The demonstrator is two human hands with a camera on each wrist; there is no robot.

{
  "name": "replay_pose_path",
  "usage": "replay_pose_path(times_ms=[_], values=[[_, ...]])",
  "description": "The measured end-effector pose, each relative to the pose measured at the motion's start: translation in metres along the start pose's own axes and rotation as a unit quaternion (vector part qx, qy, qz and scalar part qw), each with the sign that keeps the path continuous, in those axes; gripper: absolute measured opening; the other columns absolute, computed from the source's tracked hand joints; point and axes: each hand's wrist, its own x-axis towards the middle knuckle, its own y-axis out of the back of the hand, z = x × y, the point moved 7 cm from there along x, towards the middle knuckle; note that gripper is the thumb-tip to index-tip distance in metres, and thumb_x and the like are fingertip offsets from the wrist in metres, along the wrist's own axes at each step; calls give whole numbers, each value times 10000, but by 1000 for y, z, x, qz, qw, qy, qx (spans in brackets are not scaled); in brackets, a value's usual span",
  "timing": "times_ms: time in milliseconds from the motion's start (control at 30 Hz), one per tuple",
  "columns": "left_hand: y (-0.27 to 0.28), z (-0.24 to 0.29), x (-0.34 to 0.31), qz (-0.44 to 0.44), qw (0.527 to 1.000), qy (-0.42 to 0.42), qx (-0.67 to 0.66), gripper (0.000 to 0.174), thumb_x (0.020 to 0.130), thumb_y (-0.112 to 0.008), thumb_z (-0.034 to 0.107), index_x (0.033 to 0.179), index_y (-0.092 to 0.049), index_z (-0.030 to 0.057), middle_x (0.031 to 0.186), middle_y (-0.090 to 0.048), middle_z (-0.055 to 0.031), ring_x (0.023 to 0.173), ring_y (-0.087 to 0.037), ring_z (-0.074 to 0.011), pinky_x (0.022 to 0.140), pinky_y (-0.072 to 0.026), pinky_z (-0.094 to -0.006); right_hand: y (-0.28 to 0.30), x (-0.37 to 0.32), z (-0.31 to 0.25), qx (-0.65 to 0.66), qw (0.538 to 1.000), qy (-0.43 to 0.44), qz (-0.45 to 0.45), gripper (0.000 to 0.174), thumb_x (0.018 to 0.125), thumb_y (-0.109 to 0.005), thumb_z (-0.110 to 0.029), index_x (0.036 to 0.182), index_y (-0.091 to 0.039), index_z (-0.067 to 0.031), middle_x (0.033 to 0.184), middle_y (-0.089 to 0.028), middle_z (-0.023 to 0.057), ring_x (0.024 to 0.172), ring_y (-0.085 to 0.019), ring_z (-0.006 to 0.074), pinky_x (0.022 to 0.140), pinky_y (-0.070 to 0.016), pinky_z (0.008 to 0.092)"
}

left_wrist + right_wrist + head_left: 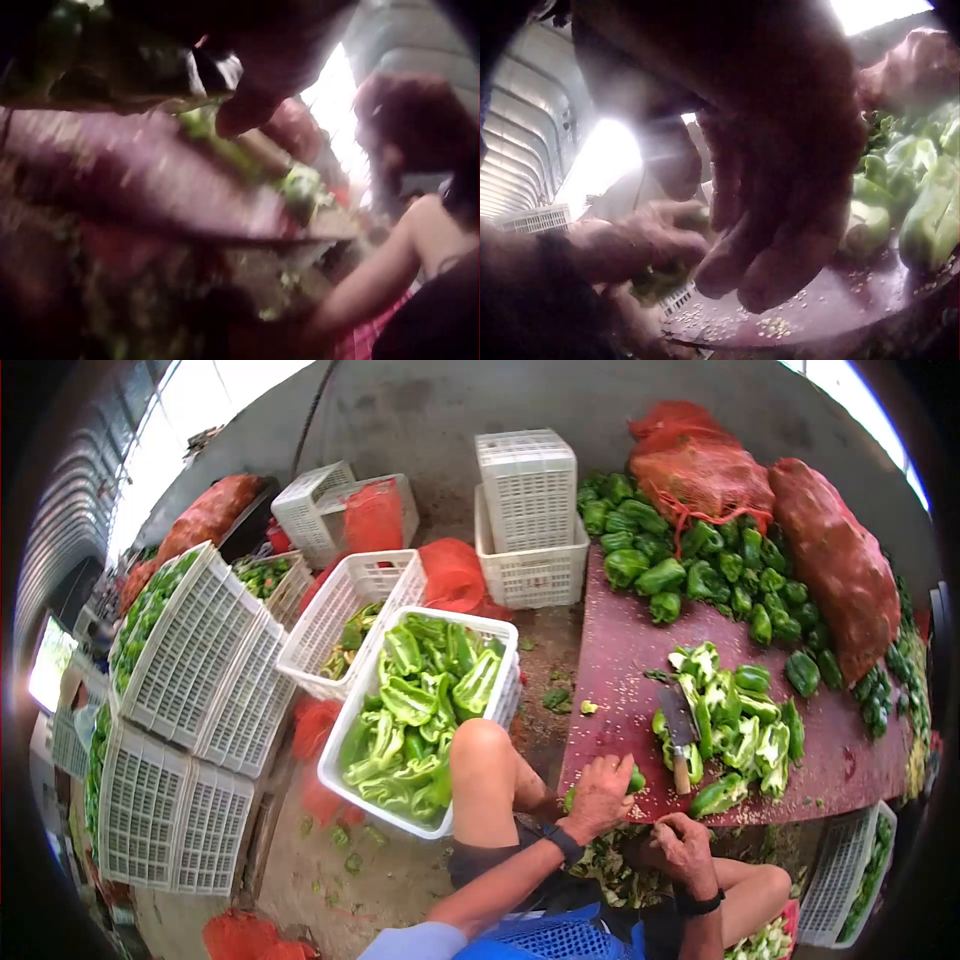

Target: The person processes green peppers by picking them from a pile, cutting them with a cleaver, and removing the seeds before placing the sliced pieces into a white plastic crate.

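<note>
My left hand [600, 797] grips a green pepper [636, 780] at the near edge of the dark red table, and most of the pepper is hidden under the fingers. To its right, my right hand [684, 850] hovers just off the same edge. Its fingers [772, 262] hang loosely bent in the right wrist view, with nothing in them. A cleaver [678, 715] lies beyond both hands, its wooden handle pointing toward me. Cut green peppers [735, 720] are heaped beside the blade. Pale seeds [772, 328] dot the tabletop.
A white crate [335, 760] full of halved peppers stands left of my knee. Whole peppers [720, 575] and red mesh sacks [840, 560] cover the table's far side. Stacked crates [190, 700] rise at far left. Another crate [845, 880] stands at lower right.
</note>
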Motion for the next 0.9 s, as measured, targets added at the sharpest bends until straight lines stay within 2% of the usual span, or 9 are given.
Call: replay_pose_path(times_ms=[67, 133, 233, 367, 433, 567, 700, 800, 900], values=[[-43, -26, -21, -158, 985, 10, 75, 687, 715, -809, 203, 1318, -537, 19, 1064, -582, -149, 1016, -572, -336, 833, -458, -465, -10, 2, 11, 27, 999, 6, -43, 133, 957, -624, -72, 965, -678, 49, 765, -674, 65, 684, -683, 134, 611, -542, 294], [-35, -21, -12, -168, 983, 26, 76, 690, 721, -802, 207, 1333, -538, 30, 1062, -579, -149, 1033, -567, -337, 858, -458, -460, -11, 6, 3, 59, 996, -5, -61, 134, 955, -625, -68, 984, -673, 54, 783, -674, 67, 679, -681, 141, 614, -546, 293], [34, -4, 16, 9, 994, 59, -93, 591, 807, -752, 198, 1340, -559, 30, 1143, -616, -191, 1079, -587, -369, 961, -485, -460, -6, 15, -13, 51, 997, 5, -53, 175, 949, -614, -112, 990, -671, 49, 793, -672, 59, 716, -672, 131, 639, -544, 294], [189, 8, 39, 105, 958, 151, -219, 553, 835, -772, 116, 1343, -572, 28, 1166, -611, -130, 1059, -609, -261, 943, -489, -379, -11, 30, -14, 41, 997, 0, -62, 172, 947, -603, -112, 963, -665, 47, 773, -655, 60, 688, -671, 149, 636, -532, 307], [259, -12, 22, 231, 917, 166, -280, 555, 851, -765, 77, 1363, -557, 15, 1176, -607, -98, 1060, -591, -204, 952, -487, -352, -14, 32, -15, 27, 997, 4, -68, 181, 947, -605, -110, 966, -667, 58, 766, -651, 73, 686, -676, 152, 637, -538, 306], [354, -79, -30, 322, 916, 216, -102, 599, 845, -748, 52, 1397, -530, -29, 1246, -636, -145, 1147, -596, -217, 998, -484, -338, -21, 33, -18, 29, 996, -22, -83, 190, 936, -614, -110, 985, -672, 64, 770, -668, 89, 693, -684, 157, 640, -545, 305], [338, -144, -89, 262, 930, 256, 21, 652, 834, -794, 103, 1397, -510, -60, 1246, -628, -205, 1144, -605, -288, 1018, -474, -374, -31, 36, 1, 3, 993, -33, -117, 217, 926, -633, -125, 1004, -672, 74, 777, -690, 105, 692, -695, 164, 636, -549, 308], [276, -163, -116, 168, 949, 250, 87, 676, 833, -802, 208, 1418, -525, 13, 1387, -521, -269, 1237, -530, -397, 1054, -429, -472, -33, 39, -4, -22, 991, -23, -130, 230, 927, -634, -135, 1015, -674, 74, 775, -692, 109, 685, -696, 168, 629, -551, 312], [191, -203, -155, -49, 923, 288, 252, 626, 890, -710, 335, 1455, -527, 135, 1447, -465, -285, 1279, -466, -478, 1055, -392, -576, -37, 37, -4, -20, 990, -27, -133, 220, 935, -624, -138, 1003, -681, 64, 769, -685, 98, 677, -689, 163, 619, -548, 312]])
